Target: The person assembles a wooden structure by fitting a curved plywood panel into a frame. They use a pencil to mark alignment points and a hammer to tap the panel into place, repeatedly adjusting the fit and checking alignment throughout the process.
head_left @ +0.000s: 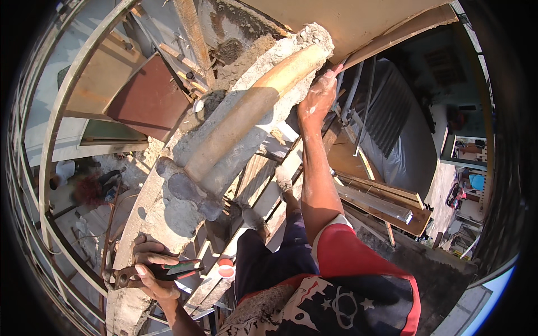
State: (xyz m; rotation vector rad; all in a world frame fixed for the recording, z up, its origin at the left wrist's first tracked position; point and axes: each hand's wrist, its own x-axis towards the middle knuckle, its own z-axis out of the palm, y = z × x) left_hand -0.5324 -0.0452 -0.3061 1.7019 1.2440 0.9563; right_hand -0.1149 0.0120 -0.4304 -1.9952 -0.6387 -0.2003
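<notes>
At the lower left, my left hand (154, 266) is closed round a pair of pliers (178, 270) with red and green handles, the metal head pointing left. That hand is against the lower end of a rough cement beam (151, 224). Along the beam runs a smooth tan rounded shaft (246, 123), with a grey knobbed moulding (188, 190) at its lower end. My right arm is stretched up past the beam's far end. My right hand (318, 101), dusted with cement, is closed at the edge of a large wooden board (386, 40); the fingers' far side is hidden.
Curved metal bars (56, 112) rise on the left, with a drop beyond where a person (87, 182) is below. My feet (284, 178) stand among timber planks (255, 179). A red-and-white cup-like container (226, 267) is near my leg. Corrugated sheeting (392, 120) lies to the right.
</notes>
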